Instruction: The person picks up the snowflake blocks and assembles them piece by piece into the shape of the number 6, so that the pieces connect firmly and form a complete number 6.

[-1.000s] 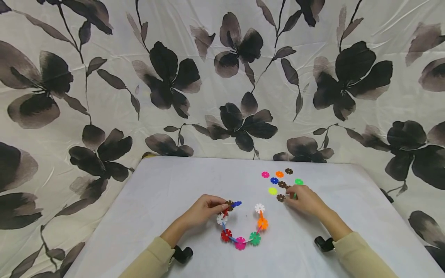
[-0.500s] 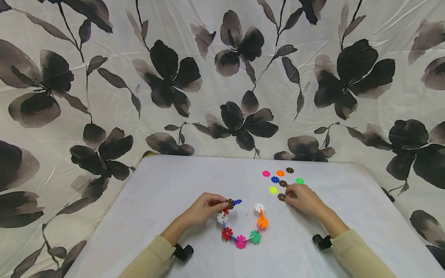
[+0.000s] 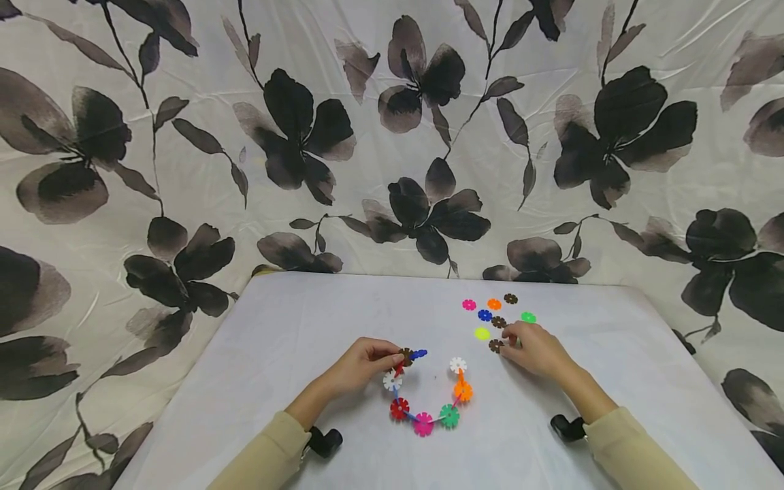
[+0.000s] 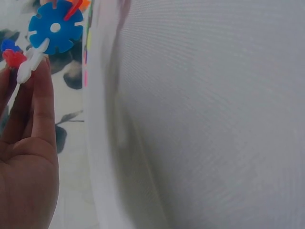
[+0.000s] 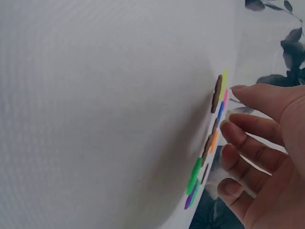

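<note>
The disc chain shows white, red, pink, green, orange, brown, blue; the loose discs — brown, yellow, pink, orange, blue, green, purple. White tablecloth, beige sleeves, pale backdrop with black flowers.

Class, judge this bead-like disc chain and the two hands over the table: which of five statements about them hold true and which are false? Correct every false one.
1. The left hand pinches the chain near one end. True.
2. The right hand grips a yellow disc. False: its fingers hold nothing, and that disc lies on the table.
3. The chain's green disc sits between its pink disc and orange disc. True.
4. The chain forms a closed ring. False: a gap separates its ends.
5. In the head view, the yellow disc lies left of the chain. False: it lies to the right.
</note>
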`<state>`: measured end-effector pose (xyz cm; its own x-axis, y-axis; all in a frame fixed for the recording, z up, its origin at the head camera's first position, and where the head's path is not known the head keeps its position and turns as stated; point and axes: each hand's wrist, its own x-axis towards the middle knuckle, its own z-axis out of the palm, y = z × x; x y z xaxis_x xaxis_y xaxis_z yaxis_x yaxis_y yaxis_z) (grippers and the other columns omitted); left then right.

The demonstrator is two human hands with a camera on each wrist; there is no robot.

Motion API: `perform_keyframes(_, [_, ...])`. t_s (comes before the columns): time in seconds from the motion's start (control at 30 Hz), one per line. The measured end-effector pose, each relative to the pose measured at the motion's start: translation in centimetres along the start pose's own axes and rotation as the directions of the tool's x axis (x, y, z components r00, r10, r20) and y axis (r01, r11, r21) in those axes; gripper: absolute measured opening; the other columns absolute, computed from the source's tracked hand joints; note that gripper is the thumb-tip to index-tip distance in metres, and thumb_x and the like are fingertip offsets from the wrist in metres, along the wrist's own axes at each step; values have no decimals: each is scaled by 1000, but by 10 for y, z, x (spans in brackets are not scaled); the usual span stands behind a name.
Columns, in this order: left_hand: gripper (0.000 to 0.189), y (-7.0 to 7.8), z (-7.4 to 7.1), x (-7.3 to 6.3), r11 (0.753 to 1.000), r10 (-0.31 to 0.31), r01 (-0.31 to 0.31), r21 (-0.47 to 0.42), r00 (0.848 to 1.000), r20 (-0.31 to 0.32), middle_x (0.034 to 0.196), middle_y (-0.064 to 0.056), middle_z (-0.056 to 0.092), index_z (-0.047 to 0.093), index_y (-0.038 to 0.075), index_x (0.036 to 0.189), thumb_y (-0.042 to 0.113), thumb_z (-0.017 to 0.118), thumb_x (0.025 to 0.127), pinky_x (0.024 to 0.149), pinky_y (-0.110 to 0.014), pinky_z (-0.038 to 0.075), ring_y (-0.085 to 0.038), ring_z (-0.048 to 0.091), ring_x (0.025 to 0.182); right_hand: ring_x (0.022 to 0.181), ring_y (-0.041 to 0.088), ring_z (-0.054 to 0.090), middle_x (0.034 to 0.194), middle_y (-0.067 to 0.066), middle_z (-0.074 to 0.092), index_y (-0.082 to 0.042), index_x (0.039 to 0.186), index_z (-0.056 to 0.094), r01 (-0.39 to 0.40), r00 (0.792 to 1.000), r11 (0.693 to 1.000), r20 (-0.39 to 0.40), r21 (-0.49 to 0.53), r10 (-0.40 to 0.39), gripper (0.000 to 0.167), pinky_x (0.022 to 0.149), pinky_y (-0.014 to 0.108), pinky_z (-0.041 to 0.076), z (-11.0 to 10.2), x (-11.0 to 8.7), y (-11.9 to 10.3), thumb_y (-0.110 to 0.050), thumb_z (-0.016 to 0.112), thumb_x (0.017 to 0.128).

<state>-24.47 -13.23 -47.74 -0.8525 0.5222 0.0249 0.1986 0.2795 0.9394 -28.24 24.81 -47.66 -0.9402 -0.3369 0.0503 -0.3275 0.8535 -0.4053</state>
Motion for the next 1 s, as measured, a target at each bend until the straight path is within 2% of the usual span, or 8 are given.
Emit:
perform_keyframes(0.13, [21,2,0,-1,1000,-4,4,-4,1000,-5,108,-5,77,77,10,117,20,64,103,90,-26,55,-19,67,97,76,15,54,87,-3,64,-5,108,74,31,999,999,-37,-8,-31,21,65,34,47,-4,-3,-9,-17,75,91])
perform_keyframes(0.23, [21,2,0,-1,1000,-4,4,-6,1000,-4,108,-4,77,76,10,117,20,64,103,91,-27,56,-19,67,98,74,13,54,85,-4,65,-5,105,75,82,996,995,-31,52,-80,17,65,31,48,-6,-5,-18,-16,74,92])
perform_keyframes(0.3, [22,2,0,-1,1000,-4,4,-6,1000,-6,108,-4,77,76,10,117,20,64,103,91,-28,56,-18,67,98,74,13,53,85,-4,66,-4,104,75,116,993,984,-6,132,-116,17,66,29,48,-6,-7,-26,-17,74,94])
perform_keyframes(0.43, [22,2,1,-1,1000,-3,3,-9,1000,-7,109,-6,77,76,10,117,20,64,103,91,-28,56,-18,67,98,76,13,54,89,-4,69,-4,105,75,166,978,944,75,286,-194,21,66,26,49,-2,-11,-39,-22,70,97])
perform_keyframes(0.6, [21,2,1,0,1000,-2,2,-11,1000,-7,109,-5,77,76,10,117,20,64,103,90,-26,55,-19,67,98,76,12,57,90,-5,70,-6,105,76,166,955,912,168,376,-243,26,65,24,51,8,-15,-50,-29,72,96])
perform_keyframes(0.83, [21,0,0,0,1000,1,-2,-19,1000,-7,109,-6,77,76,9,117,19,64,103,90,-25,55,-19,67,98,70,12,58,84,-3,69,4,112,71,135,954,892,186,432,-234,40,62,26,53,18,-15,-59,-29,78,91])
perform_keyframes(1.0, [22,-1,0,1,1000,-1,1,-21,1000,-6,110,-6,77,76,9,118,19,64,103,90,-26,55,-19,66,99,69,13,58,84,-3,69,5,115,70,108,959,900,194,422,-206,40,60,26,52,21,-14,-59,-28,75,93])
